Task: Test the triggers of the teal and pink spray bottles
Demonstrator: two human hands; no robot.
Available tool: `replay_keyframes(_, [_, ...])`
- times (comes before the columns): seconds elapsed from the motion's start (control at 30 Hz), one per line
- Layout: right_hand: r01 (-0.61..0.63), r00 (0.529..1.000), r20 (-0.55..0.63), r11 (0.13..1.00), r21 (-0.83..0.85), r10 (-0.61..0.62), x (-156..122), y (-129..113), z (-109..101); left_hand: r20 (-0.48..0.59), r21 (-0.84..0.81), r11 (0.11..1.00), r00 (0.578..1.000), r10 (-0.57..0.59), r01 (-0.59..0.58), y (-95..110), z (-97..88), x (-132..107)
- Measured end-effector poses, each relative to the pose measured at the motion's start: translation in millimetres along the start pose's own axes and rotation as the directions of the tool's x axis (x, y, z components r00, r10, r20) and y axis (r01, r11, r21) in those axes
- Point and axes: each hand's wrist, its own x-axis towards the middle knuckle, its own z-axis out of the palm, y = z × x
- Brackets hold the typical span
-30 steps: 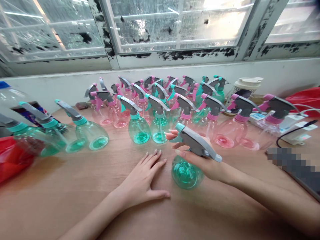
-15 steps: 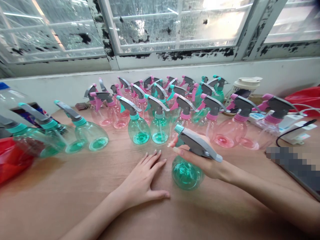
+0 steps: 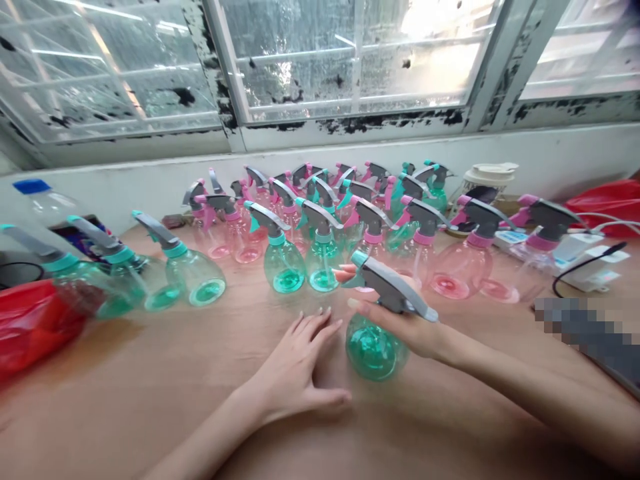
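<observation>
My right hand (image 3: 400, 327) is wrapped around the neck of a green spray bottle (image 3: 375, 350) with a grey and teal trigger head. The nozzle points to the left and away from me; the palm side of the grip is hidden. My left hand (image 3: 300, 370) lies flat on the wooden table (image 3: 200, 373) with its fingers spread, just left of that bottle and apart from it. Beyond my hands, two green spray bottles (image 3: 285, 267) stand side by side, with pink spray bottles (image 3: 460, 267) to their right.
Several green spray bottles (image 3: 195, 277) stand at the left, beside a red plastic bag (image 3: 40, 320) and a blue-capped bottle (image 3: 43, 200). More sprayers crowd the back below the window. At the right are a lidded cup (image 3: 487, 177), white plugs (image 3: 585, 267) and a dark, pixelated object (image 3: 590, 340).
The view has shifted slightly, so the left-side bottles and my left hand appear farther right. My right hand keeps its hold on the green spray bottle, which stays nearly in place.
</observation>
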Motion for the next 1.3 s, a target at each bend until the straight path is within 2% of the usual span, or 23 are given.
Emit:
replay_keyframes(0.13, [0.025,0.999,-0.021,1.000,-0.006,-0.025,2,-4,20,-0.104,-0.091,0.996,0.995,-0.007,-0.002,10,-4.1,-5])
replay_keyframes(0.27, [0.057,0.998,-0.032,0.998,0.028,-0.056,10,-13,54,-0.242,-0.170,0.985,0.969,-0.046,0.004,14,-11.5,-20])
replay_keyframes(0.4, [0.137,0.990,-0.037,0.989,0.054,-0.135,26,-20,93,-0.376,-0.238,0.966,0.908,-0.187,0.101,10,-15.9,-44])
replay_keyframes(0.5, [0.181,0.982,-0.037,0.982,-0.049,-0.183,40,-24,119,-0.440,-0.260,0.946,0.848,-0.295,0.194,3,-19.7,-61])
replay_keyframes(0.6, [0.185,0.983,0.023,0.972,-0.146,-0.184,51,-28,134,-0.493,-0.209,0.947,0.809,-0.319,0.245,-9,-27.6,-77])
replay_keyframes(0.67, [0.210,0.977,0.086,0.953,-0.219,-0.196,56,-29,134,-0.499,-0.168,0.950,0.808,-0.313,0.264,-19,-35.2,-85])
replay_keyframes(0.73, [0.258,0.964,0.145,0.918,-0.301,-0.224,59,-30,125,-0.521,-0.108,0.951,0.798,-0.304,0.291,-30,-44.2,-89])
replay_keyframes(0.8, [0.311,0.950,0.158,0.869,-0.385,-0.270,65,-31,109,-0.588,0.009,0.928,0.753,-0.295,0.372,-41,-54.2,-88])
replay_keyframes(0.87, [0.392,0.916,0.130,0.776,-0.495,-0.379,73,-36,91,-0.570,0.145,0.859,0.752,-0.333,0.490,-52,-64.5,-83])
replay_keyframes(0.93, [0.453,0.863,0.126,0.637,-0.623,-0.490,85,-42,75,-0.570,0.164,0.836,0.742,-0.352,0.523,-61,-74.2,-75])
replay_keyframes(0.97, [0.444,0.855,0.124,0.588,-0.676,-0.503,92,-45,69,-0.569,0.172,0.828,0.740,-0.359,0.534,-65,-78.4,-70])
replay_keyframes(1.03, [0.370,0.883,0.132,0.496,-0.785,-0.451,107,-51,62,-0.569,0.189,0.812,0.735,-0.368,0.552,-72,-85.3,-60])
replay_keyframes(1.17, [0.173,0.972,0.117,0.284,-0.943,-0.203,137,-52,67,-0.574,0.259,0.768,0.733,-0.365,0.585,-81,-94.8,-41])
replay_keyframes(1.23, [0.136,0.986,0.109,0.227,-0.964,-0.126,149,-49,74,-0.572,0.301,0.743,0.736,-0.362,0.598,-82,-98.3,-34])
replay_keyframes(1.3, [0.133,0.989,0.116,0.213,-0.968,-0.092,159,-46,80,-0.572,0.336,0.713,0.734,-0.365,0.616,-83,-101.1,-28])
